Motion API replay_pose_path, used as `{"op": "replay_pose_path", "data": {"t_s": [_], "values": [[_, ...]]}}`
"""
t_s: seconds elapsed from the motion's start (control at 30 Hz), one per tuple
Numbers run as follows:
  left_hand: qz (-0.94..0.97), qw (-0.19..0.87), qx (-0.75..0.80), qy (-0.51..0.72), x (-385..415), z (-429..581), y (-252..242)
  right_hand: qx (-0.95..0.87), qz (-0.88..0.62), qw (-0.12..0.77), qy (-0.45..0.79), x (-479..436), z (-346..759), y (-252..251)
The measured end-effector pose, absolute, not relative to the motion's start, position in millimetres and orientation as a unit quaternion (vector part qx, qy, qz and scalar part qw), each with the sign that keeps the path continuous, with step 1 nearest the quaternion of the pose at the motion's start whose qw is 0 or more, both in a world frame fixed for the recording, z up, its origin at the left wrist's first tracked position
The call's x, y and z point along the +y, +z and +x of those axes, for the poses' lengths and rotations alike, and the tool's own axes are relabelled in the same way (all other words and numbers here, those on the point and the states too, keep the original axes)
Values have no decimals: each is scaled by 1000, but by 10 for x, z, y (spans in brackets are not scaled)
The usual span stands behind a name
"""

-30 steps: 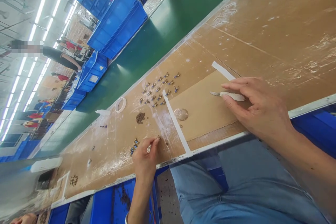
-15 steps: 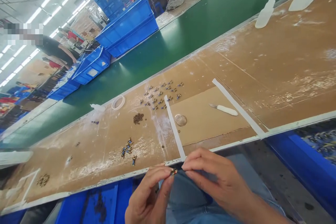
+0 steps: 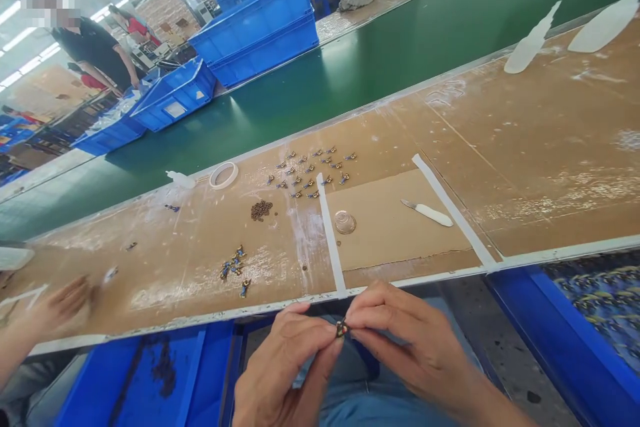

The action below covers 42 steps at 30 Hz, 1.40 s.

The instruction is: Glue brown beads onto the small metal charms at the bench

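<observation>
Just off the table's front edge, my left hand [image 3: 290, 363] pinches a small dark-and-gold part [image 3: 342, 329] with a bit of red between thumb and forefinger. My right hand [image 3: 410, 337] is closed in a pinch against the right side of that part; whatever its fingertips hold is hidden. On the table lie a small heap of blue-and-gold parts [image 3: 233, 265], a single similar part [image 3: 245, 288] and a pile of tiny brown rings [image 3: 261, 211]. Farther back, several blue-and-gold parts [image 3: 309, 170] are spread out in rows.
A white-handled knife [image 3: 427, 213] and a clear round dish [image 3: 345, 221] lie on a cardboard sheet [image 3: 385, 240]. Behind them are a tape roll [image 3: 223, 175] and white squeeze bottles [image 3: 533, 40]. Another person's hand [image 3: 65, 300] is at the left. Blue bins [image 3: 145, 373] stand below the table.
My hands have come together, and my right fingertips now meet the part in my left hand. Another person's hand has come in at the left. The camera view has tilted and shifted.
</observation>
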<state>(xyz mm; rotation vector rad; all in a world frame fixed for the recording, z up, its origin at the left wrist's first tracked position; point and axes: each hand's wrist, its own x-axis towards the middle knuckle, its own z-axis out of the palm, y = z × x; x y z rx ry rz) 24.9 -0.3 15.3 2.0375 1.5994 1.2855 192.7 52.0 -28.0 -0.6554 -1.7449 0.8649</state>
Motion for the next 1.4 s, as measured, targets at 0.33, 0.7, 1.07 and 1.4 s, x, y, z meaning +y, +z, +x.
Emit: {"op": "replay_pose_path", "data": {"t_s": [0.33,0.7,1.07,1.4], "values": [[790,87,470,385,85,221,297,-716,-224,541,380,498,1945,-341],[809,-1,459,368,-21,160,269,-715,-241,550,357,571,2004,-363],[843,9,424,332,101,50,312,-726,-315,535,297,583,2127,-375],[643,272,646,309,2157,166,144,-687,-464,558,38,1127,2195,-634]]}}
